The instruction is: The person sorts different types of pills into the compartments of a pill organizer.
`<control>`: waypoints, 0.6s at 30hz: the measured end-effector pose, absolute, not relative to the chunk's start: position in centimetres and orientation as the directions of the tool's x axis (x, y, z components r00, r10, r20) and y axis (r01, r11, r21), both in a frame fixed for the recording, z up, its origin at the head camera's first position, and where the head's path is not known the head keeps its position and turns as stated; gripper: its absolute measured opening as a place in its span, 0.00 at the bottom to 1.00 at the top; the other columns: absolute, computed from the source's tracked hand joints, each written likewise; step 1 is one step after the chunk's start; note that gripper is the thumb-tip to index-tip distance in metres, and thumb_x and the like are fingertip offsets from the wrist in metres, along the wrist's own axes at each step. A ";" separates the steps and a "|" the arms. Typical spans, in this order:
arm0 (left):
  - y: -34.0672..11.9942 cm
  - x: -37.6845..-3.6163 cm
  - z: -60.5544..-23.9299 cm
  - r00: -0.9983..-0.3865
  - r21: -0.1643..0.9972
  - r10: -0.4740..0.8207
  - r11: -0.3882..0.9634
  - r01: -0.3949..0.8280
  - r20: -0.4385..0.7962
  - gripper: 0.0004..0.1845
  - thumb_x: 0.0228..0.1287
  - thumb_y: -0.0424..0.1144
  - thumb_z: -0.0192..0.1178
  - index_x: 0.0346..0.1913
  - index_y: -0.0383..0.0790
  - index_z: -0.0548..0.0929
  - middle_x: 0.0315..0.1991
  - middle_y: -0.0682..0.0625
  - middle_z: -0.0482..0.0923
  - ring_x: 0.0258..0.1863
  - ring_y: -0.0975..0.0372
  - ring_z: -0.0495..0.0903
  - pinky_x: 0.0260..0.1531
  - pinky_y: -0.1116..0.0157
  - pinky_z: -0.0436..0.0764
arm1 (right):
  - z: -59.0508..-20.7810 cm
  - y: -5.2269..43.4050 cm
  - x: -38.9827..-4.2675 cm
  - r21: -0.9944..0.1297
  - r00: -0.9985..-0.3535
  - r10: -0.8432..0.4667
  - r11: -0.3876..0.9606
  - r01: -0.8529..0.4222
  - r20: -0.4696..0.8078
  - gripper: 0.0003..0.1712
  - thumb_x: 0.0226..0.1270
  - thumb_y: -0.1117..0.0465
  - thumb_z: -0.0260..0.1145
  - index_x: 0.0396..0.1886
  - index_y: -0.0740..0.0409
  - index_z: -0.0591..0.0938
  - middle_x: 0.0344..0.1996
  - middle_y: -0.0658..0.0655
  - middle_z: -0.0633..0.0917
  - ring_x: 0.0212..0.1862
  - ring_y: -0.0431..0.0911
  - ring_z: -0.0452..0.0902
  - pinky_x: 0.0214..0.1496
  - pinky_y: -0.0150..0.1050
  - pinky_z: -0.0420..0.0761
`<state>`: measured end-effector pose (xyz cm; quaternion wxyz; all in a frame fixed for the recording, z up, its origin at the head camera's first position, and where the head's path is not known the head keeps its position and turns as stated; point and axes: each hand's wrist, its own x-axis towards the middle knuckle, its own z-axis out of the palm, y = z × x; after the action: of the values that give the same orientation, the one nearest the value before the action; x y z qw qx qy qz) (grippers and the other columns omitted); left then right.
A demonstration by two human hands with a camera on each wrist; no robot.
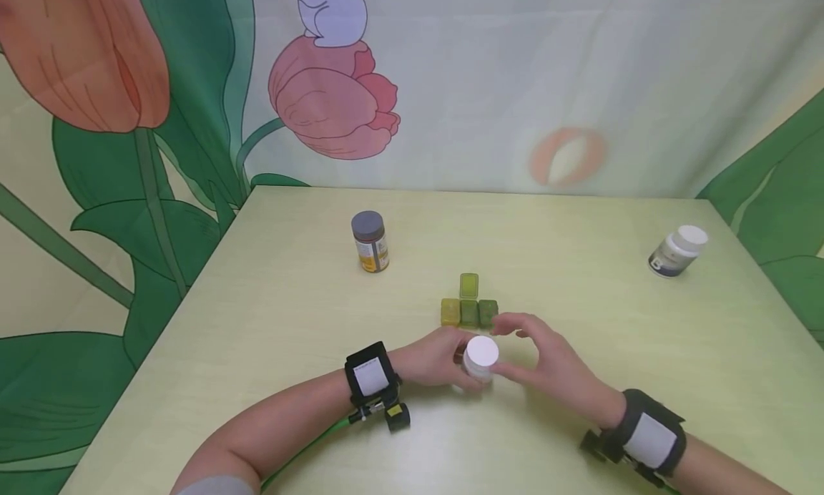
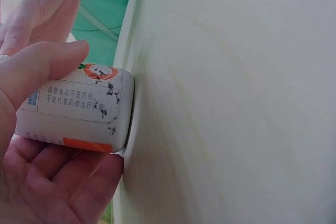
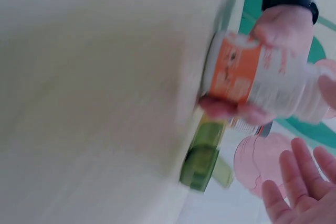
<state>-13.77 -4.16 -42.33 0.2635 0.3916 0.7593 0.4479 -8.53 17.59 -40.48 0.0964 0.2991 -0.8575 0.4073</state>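
A white pill bottle with a white cap stands on the table, and my left hand grips it round the side. Its orange-and-white label with printed text faces the left wrist view, where the bottle lies between thumb and fingers. On the other side, my right hand is spread, its thumb at the cap and its fingers apart from the bottle. Whether that thumb touches the cap I cannot tell. Just beyond the hands sits a small green and yellow pill box, its middle lid flipped up.
A brown bottle with a grey cap stands farther back, left of the pill box. At the far right of the table is another white bottle. A printed cloth hangs along the back edge.
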 end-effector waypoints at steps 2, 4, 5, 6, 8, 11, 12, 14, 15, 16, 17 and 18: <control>-4.2 -13.8 -42.3 -0.554 0.889 0.831 0.288 0.355 -0.048 0.18 0.53 0.32 0.73 0.48 0.39 0.82 0.40 0.59 0.81 0.40 0.71 0.75 0.49 0.70 0.73 | -40.4 17.4 -8.2 -0.636 -0.782 -0.446 0.462 -0.618 0.436 0.38 0.45 0.68 0.80 0.59 0.63 0.73 0.46 0.50 0.82 0.50 0.45 0.76 0.53 0.41 0.75; -4.2 -13.8 -42.3 -0.553 0.890 0.832 0.286 0.356 -0.046 0.18 0.54 0.32 0.73 0.48 0.38 0.82 0.39 0.59 0.81 0.40 0.71 0.75 0.48 0.70 0.73 | -40.3 17.2 -8.0 -0.631 -0.763 -0.461 0.439 -0.640 0.453 0.39 0.47 0.71 0.78 0.60 0.63 0.71 0.47 0.50 0.82 0.50 0.46 0.77 0.56 0.39 0.74; -4.2 -13.8 -42.3 -0.552 0.889 0.833 0.283 0.360 -0.042 0.18 0.53 0.31 0.73 0.48 0.38 0.82 0.39 0.59 0.81 0.40 0.71 0.75 0.48 0.71 0.73 | -40.3 17.0 -7.9 -0.633 -0.760 -0.467 0.431 -0.642 0.453 0.39 0.48 0.72 0.77 0.61 0.63 0.71 0.48 0.50 0.82 0.51 0.46 0.77 0.57 0.38 0.73; -4.2 -13.8 -42.3 -0.551 0.887 0.834 0.281 0.365 -0.037 0.19 0.53 0.31 0.73 0.49 0.38 0.82 0.40 0.58 0.81 0.40 0.71 0.75 0.48 0.71 0.74 | -40.2 16.9 -7.8 -0.637 -0.756 -0.473 0.422 -0.646 0.453 0.40 0.48 0.72 0.76 0.62 0.63 0.70 0.49 0.50 0.82 0.52 0.47 0.77 0.58 0.38 0.73; -4.3 -13.9 -42.3 -0.548 0.882 0.836 0.279 0.379 -0.028 0.19 0.54 0.31 0.72 0.50 0.37 0.81 0.40 0.58 0.81 0.39 0.71 0.74 0.47 0.71 0.74 | -40.1 16.7 -7.8 -0.644 -0.749 -0.488 0.404 -0.649 0.449 0.40 0.50 0.72 0.76 0.63 0.63 0.68 0.50 0.50 0.82 0.54 0.48 0.76 0.59 0.39 0.72; -4.3 -13.9 -42.4 -0.542 0.873 0.840 0.270 0.406 -0.008 0.20 0.54 0.31 0.72 0.51 0.37 0.80 0.39 0.57 0.81 0.38 0.71 0.73 0.45 0.72 0.74 | -40.1 16.3 -7.9 -0.670 -0.755 -0.502 0.388 -0.633 0.423 0.41 0.50 0.70 0.76 0.64 0.63 0.68 0.51 0.50 0.81 0.55 0.48 0.75 0.59 0.43 0.73; -4.3 -13.9 -42.5 -0.540 0.870 0.841 0.269 0.412 -0.004 0.20 0.54 0.31 0.72 0.50 0.37 0.80 0.39 0.57 0.80 0.38 0.71 0.73 0.44 0.72 0.74 | -40.2 16.1 -7.9 -0.679 -0.757 -0.505 0.382 -0.627 0.414 0.41 0.50 0.69 0.77 0.64 0.63 0.68 0.51 0.50 0.81 0.55 0.48 0.75 0.58 0.45 0.73; -4.3 -13.8 -42.5 -0.539 0.869 0.842 0.267 0.417 0.000 0.19 0.55 0.31 0.72 0.49 0.37 0.80 0.38 0.57 0.81 0.37 0.71 0.73 0.43 0.72 0.74 | -40.3 15.9 -8.2 -0.693 -0.764 -0.510 0.380 -0.613 0.396 0.40 0.50 0.68 0.77 0.63 0.62 0.69 0.51 0.51 0.81 0.55 0.47 0.75 0.57 0.48 0.74; -4.3 -13.8 -42.5 -0.538 0.870 0.843 0.267 0.415 -0.001 0.18 0.55 0.31 0.72 0.49 0.37 0.80 0.38 0.57 0.81 0.37 0.72 0.74 0.43 0.72 0.75 | -40.4 15.8 -8.3 -0.697 -0.763 -0.515 0.375 -0.611 0.392 0.40 0.50 0.68 0.77 0.62 0.62 0.69 0.52 0.52 0.81 0.55 0.48 0.75 0.57 0.49 0.74; -4.3 -13.8 -42.6 -0.540 0.871 0.841 0.270 0.410 -0.006 0.17 0.55 0.31 0.72 0.48 0.37 0.80 0.38 0.57 0.81 0.37 0.72 0.74 0.43 0.72 0.75 | -40.5 15.8 -8.5 -0.699 -0.760 -0.519 0.370 -0.611 0.390 0.39 0.49 0.68 0.78 0.62 0.62 0.70 0.52 0.53 0.81 0.55 0.48 0.76 0.56 0.50 0.75; -4.2 -13.8 -42.5 -0.544 0.874 0.839 0.274 0.401 -0.014 0.17 0.55 0.32 0.72 0.48 0.37 0.80 0.38 0.57 0.81 0.37 0.72 0.74 0.43 0.72 0.75 | -40.6 15.8 -8.7 -0.703 -0.758 -0.523 0.363 -0.612 0.390 0.39 0.49 0.68 0.78 0.61 0.62 0.71 0.52 0.54 0.81 0.55 0.48 0.76 0.55 0.50 0.75; -4.2 -13.8 -42.5 -0.545 0.876 0.838 0.274 0.397 -0.015 0.19 0.55 0.32 0.72 0.50 0.38 0.80 0.38 0.57 0.81 0.37 0.72 0.74 0.42 0.72 0.75 | -40.7 15.8 -8.8 -0.706 -0.757 -0.525 0.357 -0.612 0.390 0.39 0.49 0.68 0.78 0.61 0.62 0.71 0.53 0.54 0.81 0.54 0.47 0.77 0.55 0.50 0.76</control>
<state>-13.78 -4.24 -42.50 0.2486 0.4072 0.7584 0.4440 -8.85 15.85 -40.66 0.0486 0.3455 -0.8224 0.4494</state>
